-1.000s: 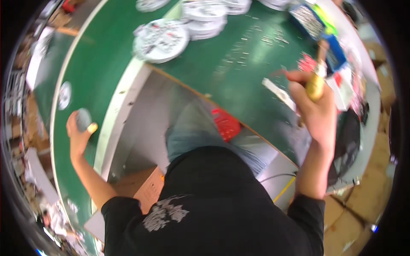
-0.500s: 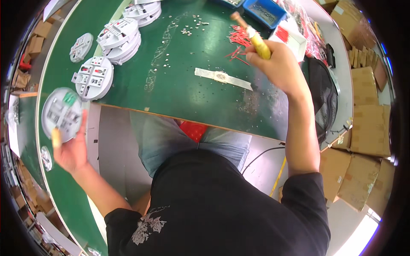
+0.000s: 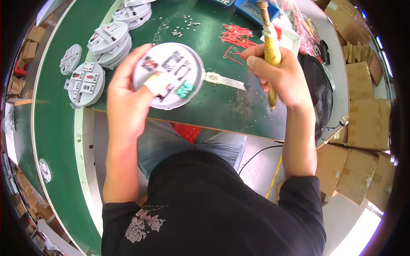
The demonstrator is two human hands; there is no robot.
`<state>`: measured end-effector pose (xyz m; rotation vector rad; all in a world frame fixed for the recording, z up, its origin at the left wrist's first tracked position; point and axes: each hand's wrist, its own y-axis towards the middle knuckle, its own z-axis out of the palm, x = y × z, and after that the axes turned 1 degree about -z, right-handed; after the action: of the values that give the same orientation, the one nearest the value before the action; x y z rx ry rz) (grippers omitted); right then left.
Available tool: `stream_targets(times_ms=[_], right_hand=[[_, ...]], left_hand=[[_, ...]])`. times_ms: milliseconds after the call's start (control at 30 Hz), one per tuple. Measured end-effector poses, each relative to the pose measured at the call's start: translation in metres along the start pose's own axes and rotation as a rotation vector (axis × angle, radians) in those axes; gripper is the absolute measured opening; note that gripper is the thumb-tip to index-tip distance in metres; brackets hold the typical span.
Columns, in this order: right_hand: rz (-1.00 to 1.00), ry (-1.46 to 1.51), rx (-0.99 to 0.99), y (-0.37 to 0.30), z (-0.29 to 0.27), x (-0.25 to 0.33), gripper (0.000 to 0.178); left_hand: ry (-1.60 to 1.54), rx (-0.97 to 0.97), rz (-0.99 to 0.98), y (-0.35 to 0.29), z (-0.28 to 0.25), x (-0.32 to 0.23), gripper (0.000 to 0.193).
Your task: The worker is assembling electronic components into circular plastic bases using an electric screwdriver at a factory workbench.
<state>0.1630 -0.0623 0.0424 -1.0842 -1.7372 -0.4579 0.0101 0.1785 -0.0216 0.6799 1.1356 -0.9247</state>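
My left hand [image 3: 128,98] grips a round white plastic disc [image 3: 171,100] by its left edge. A pale wrap covers the thumb, which lies across the disc's face. Dark and metallic parts and a green piece [image 3: 185,89] sit in the disc, slightly blurred. To its right, above the table, my right hand [image 3: 284,77] is closed around a yellow-handled tool [image 3: 271,49] with a brown, copper-like shaft pointing away from me. Beneath the hands, a whitish tape strip [image 3: 228,81] is stuck to the green table [image 3: 205,102].
Similar discs stand stacked [image 3: 109,40] at the left, with another [image 3: 87,85] in front. Red wire pieces [image 3: 237,36] and small metal bits [image 3: 185,27] lie farther back. A blue bin [image 3: 247,9], a white box [image 3: 290,42] and a black mesh bag [image 3: 316,85] occupy the right.
My left hand has brought the disc from the far left to the middle, over the table. My right hand has turned the tool more upright and lowered it slightly.
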Motion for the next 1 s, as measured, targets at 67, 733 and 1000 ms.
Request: stream_targets(times_ms=[67, 733, 1000], right_hand=[[-0.001, 0.158, 0.058, -0.011, 0.012, 0.011, 0.017], [-0.516, -0.435, -0.149, -0.018, 0.047, 0.023, 0.014], [-0.534, -0.490, -0.155, -0.014, 0.049, 0.026, 0.015]], left_hand=[[0.128, 0.102, 0.032, 0.003, 0.017, -0.003, 0.055], [0.336, 0.183, 0.288, 0.003, 0.046, -0.011, 0.045], [0.314, 0.198, 0.290, 0.009, 0.047, -0.011, 0.043]])
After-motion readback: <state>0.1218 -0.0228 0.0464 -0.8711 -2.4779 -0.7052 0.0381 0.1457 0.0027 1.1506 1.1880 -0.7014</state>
